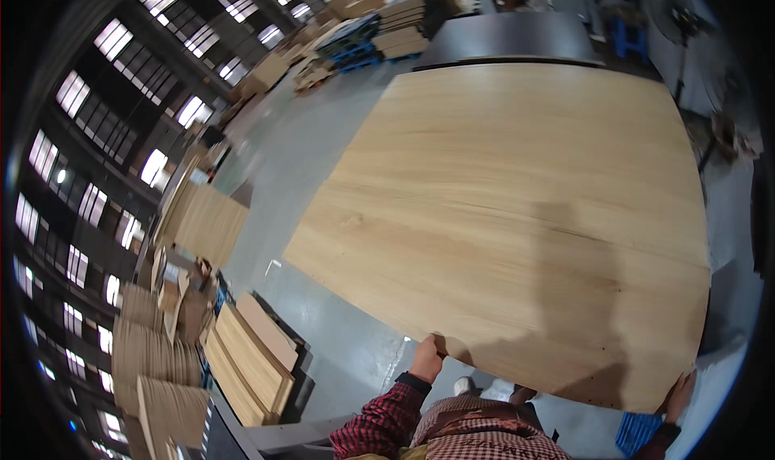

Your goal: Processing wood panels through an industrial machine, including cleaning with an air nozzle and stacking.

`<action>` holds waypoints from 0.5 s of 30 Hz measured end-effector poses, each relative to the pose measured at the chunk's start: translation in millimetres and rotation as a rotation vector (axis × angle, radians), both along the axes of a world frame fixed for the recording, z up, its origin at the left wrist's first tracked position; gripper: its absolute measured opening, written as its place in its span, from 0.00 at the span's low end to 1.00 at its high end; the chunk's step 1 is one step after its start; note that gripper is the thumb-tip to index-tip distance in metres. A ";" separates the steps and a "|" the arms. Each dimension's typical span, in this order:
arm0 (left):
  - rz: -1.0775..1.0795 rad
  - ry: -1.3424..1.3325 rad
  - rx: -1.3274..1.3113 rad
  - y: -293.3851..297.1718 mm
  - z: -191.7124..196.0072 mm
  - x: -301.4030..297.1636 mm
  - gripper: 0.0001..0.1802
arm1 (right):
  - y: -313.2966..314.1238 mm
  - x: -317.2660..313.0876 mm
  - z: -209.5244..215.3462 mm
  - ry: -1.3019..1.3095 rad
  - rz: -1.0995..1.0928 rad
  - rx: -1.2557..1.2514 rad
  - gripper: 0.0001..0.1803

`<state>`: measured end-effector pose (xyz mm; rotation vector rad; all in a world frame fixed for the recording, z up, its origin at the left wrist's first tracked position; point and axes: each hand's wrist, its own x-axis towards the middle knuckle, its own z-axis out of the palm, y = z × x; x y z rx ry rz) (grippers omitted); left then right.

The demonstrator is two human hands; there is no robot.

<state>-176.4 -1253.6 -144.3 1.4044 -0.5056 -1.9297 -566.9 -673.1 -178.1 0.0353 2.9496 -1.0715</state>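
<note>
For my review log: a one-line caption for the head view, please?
Both hands, left hand and right hand, grip the near edge of a large wood veneer sheet above a grey workshop floor.

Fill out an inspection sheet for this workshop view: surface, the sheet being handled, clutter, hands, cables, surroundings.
Surface: grey concrete floor; dark platform beyond the sheet.
Job's things: large pale wood veneer sheet, held up flat.
Clutter: stacked boards at lower left; veneer piles beside them.
Hands: left hand grips the sheet's near edge; right hand holds its near right corner, mostly hidden.
Cables: nothing seen.
Surroundings: tall windows at left; blue pallets with boards far back; blue crate at lower right.
</note>
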 end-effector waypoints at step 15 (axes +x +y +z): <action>-0.366 -0.034 0.131 14.1 -36.8 268.2 0.23 | -544.6 388.8 130.2 -0.058 1.810 -0.230 0.19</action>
